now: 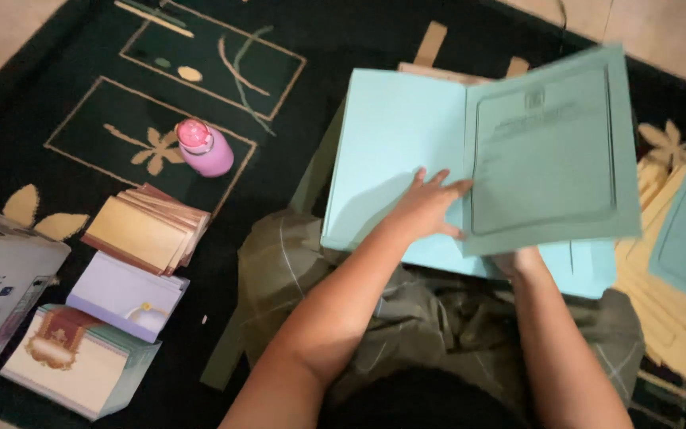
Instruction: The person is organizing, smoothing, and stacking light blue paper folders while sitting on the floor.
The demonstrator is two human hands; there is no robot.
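Left hand (pixel 426 208) lay flat, fingers spread, on the open folder (pixel 395 151); right hand's (pixel 518 260) grip was hidden behind the raised flap (pixel 549 151), which might slip and flop shut

Dim indoor light, soft shadows, slight motion blur.

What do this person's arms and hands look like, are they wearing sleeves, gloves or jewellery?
Both forearms are bare, with no sleeves in view. The left hand has no glove, ring or watch. The right hand is mostly hidden, though its wrist looks bare too.
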